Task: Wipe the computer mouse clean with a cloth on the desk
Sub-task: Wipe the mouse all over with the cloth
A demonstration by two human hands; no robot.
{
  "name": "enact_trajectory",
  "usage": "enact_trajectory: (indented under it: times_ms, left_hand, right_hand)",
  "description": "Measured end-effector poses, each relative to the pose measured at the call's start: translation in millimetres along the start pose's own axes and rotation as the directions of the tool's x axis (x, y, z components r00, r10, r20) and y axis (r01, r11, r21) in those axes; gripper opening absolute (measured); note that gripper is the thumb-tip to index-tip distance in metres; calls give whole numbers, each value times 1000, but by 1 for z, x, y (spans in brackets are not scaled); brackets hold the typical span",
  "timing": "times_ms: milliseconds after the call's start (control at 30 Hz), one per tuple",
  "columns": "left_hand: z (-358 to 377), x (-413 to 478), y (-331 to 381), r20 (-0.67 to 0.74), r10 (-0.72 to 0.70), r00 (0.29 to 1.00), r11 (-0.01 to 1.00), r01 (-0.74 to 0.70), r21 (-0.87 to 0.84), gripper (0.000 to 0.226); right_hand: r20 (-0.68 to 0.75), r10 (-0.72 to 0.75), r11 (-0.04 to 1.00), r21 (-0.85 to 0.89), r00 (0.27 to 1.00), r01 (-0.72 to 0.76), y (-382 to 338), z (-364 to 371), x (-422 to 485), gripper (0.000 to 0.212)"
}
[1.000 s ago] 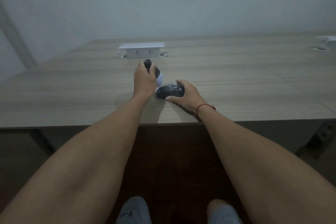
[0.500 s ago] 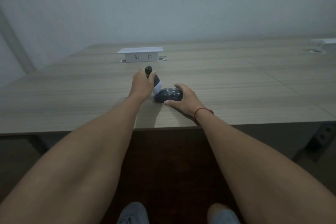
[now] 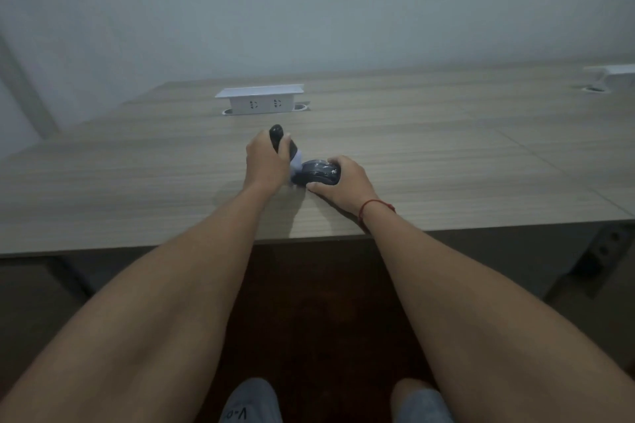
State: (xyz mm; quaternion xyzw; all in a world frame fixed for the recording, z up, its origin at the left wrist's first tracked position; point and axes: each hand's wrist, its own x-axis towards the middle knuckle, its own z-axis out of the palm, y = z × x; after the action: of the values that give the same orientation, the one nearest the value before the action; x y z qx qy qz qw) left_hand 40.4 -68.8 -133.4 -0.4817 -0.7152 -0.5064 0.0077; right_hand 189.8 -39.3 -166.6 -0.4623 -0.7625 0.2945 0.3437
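A dark computer mouse [image 3: 319,171] lies on the wooden desk [image 3: 446,154], near its front edge. My right hand [image 3: 343,182] grips the mouse from the right side and holds it against the desk. My left hand [image 3: 266,163] is closed around a dark handled object [image 3: 279,138] whose pale, cloth-like end [image 3: 297,165] touches the left side of the mouse. Whether that pale end is a cloth or a pad I cannot tell.
A white pop-up socket box [image 3: 260,99] stands on the desk behind my hands. Another white box [image 3: 615,74] sits at the far right edge. A wall rises behind the desk. My knees and shoes show below the desk's front edge.
The view has shifted slightly. Both hands stay on the mouse and the handled object, with the pale end pressed a little closer to the mouse.
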Motion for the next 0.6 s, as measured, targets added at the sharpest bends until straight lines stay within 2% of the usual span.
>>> enact_trajectory:
  times_ms: [67, 133, 200, 333, 400, 500, 600]
  left_hand:
    - [0, 3, 11, -42, 13, 999, 995, -17, -93, 32]
    - [5, 2, 20, -23, 47, 999, 992, -49, -114, 34]
    - [13, -2, 20, 32, 74, 997, 996, -72, -54, 34]
    - [11, -3, -2, 57, -29, 998, 996, 24, 90, 31]
    - [6, -3, -12, 70, -22, 997, 992, 13, 123, 30]
    - [0, -6, -7, 31, 40, 999, 999, -41, 33, 29]
    - [0, -3, 11, -28, 40, 999, 994, -43, -104, 30]
  right_hand:
    - [-38, 30, 999, -27, 999, -31, -2, 2, 1, 56]
    - [-66, 64, 997, -46, 996, -67, -2, 3, 2, 56]
    - [-65, 74, 997, -24, 995, -75, -1, 2, 1, 56]
    - [-4, 63, 998, 9, 998, -63, 3, -4, 1, 58]
    - [-18, 50, 999, -10, 999, -50, 3, -3, 1, 56]
    - [-50, 60, 998, -26, 997, -62, 2, 2, 1, 55]
    - [-73, 76, 996, -34, 994, -78, 1, 4, 3, 54]
